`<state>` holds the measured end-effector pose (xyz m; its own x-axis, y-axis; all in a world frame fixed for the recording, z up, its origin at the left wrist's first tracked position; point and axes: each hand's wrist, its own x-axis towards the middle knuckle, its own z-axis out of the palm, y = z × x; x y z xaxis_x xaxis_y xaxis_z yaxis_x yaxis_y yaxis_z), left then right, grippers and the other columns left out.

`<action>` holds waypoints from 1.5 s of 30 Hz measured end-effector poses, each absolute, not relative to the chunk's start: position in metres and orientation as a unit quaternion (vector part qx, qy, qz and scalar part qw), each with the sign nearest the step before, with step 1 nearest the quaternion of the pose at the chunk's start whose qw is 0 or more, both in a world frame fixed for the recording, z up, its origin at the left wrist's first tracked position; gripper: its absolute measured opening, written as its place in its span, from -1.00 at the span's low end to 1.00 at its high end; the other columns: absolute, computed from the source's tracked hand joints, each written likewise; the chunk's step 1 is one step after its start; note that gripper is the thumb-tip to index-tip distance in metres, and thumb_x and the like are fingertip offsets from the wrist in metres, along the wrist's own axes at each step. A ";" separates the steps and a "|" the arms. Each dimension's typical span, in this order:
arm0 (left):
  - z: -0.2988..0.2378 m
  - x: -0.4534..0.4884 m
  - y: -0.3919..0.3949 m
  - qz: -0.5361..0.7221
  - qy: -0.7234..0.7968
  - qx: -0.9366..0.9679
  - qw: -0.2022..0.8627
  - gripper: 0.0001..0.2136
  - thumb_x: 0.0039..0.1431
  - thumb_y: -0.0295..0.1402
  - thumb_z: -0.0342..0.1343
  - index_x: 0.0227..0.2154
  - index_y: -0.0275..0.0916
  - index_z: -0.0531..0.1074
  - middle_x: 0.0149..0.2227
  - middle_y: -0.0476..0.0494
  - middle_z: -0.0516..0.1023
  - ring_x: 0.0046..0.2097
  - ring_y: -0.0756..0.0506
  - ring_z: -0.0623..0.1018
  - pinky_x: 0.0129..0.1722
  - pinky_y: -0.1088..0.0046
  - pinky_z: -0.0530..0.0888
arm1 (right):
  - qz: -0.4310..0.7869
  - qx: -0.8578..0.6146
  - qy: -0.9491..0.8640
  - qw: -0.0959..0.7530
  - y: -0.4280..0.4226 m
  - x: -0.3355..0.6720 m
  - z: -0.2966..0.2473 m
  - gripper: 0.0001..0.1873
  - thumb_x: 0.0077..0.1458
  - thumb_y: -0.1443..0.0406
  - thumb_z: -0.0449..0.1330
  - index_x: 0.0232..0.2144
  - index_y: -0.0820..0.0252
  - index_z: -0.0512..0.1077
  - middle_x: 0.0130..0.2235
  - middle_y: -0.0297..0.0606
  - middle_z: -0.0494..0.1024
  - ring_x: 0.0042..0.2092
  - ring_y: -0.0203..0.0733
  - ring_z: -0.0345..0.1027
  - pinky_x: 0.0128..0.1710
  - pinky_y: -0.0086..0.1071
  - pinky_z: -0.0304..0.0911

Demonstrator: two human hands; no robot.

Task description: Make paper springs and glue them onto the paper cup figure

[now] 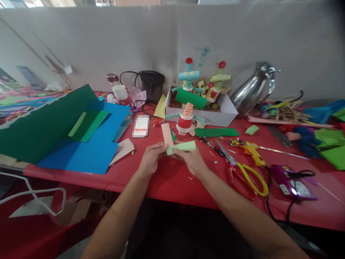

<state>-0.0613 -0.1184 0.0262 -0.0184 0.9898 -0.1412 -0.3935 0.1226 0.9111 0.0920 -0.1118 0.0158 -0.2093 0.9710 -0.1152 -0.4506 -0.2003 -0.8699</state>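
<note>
Over the front of the red table, my left hand [151, 157] pinches a peach paper strip [166, 134] that points up and away. My right hand [192, 160] is closed on a light green paper strip [185, 146] that extends to the right. The two strips cross at an angle between my fingertips; whether they are glued there I cannot tell. Just beyond them stands a red and white paper cup figure [184, 121] with pleated striped arms and a folded peach paper spring on top.
Yellow-handled scissors [246, 172], a yellow glue gun [253, 151] and a purple box with a cord [293, 182] lie at right. Blue card [81, 158] and green card [54, 126] cover the left. Behind are a white box [215, 117] with paper figures and a metal jug [252, 88].
</note>
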 end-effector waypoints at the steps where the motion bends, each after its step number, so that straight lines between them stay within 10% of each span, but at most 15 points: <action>1: 0.026 -0.061 -0.118 0.570 0.435 0.340 0.608 -0.80 -0.19 -0.30 0.41 -0.48 -0.29 0.61 -0.37 -0.12 0.59 -0.30 -0.06 0.54 -0.25 0.44 0.47 | 0.682 -0.358 -0.366 0.523 -0.113 0.091 0.016 -0.55 -0.24 0.26 0.47 -0.20 0.18 0.57 -0.26 -0.27 0.66 -0.20 -0.09 0.55 -0.11 -0.17 0.49; 12: 0.020 -0.050 -0.108 0.610 0.475 0.218 0.595 -0.70 -0.39 -0.31 0.47 -0.51 -0.31 0.58 -0.45 -0.09 0.58 -0.34 -0.04 0.51 -0.24 0.42 0.47 | 0.663 -0.367 -0.347 0.552 -0.112 0.085 0.018 -0.66 -0.27 0.25 0.49 -0.34 0.20 0.60 -0.29 -0.26 0.67 -0.23 -0.10 0.55 -0.09 -0.14 0.48; 22: 0.021 -0.068 -0.109 0.513 0.407 0.348 0.671 -0.77 -0.12 -0.34 0.39 -0.35 -0.29 0.62 -0.32 -0.19 0.64 -0.28 -0.08 0.58 -0.13 0.39 0.49 | 0.678 -0.389 -0.312 0.540 -0.109 0.095 0.018 -0.67 -0.35 0.30 0.51 -0.42 0.24 0.60 -0.32 -0.23 0.66 -0.25 -0.09 0.56 -0.12 -0.16 0.50; 34: 0.018 -0.061 -0.109 0.563 0.445 0.281 0.637 -0.74 -0.36 -0.46 0.45 -0.47 -0.32 0.60 -0.41 -0.14 0.62 -0.33 -0.07 0.58 -0.19 0.36 0.50 | 0.723 -0.391 -0.295 0.487 -0.105 0.101 0.024 -0.72 -0.31 0.34 0.48 -0.43 0.22 0.59 -0.34 -0.23 0.66 -0.27 -0.10 0.57 -0.12 -0.18 0.50; 45: 0.026 -0.066 -0.115 0.539 0.382 0.448 0.603 -0.90 -0.18 -0.41 0.38 -0.50 -0.25 0.62 -0.22 -0.13 0.48 -0.22 -0.04 0.47 -0.26 0.47 0.39 | 0.744 -0.404 -0.283 0.451 -0.102 0.108 0.027 -0.84 -0.25 0.35 0.42 -0.48 0.22 0.61 -0.40 -0.21 0.66 -0.34 -0.10 0.55 -0.33 -0.30 0.49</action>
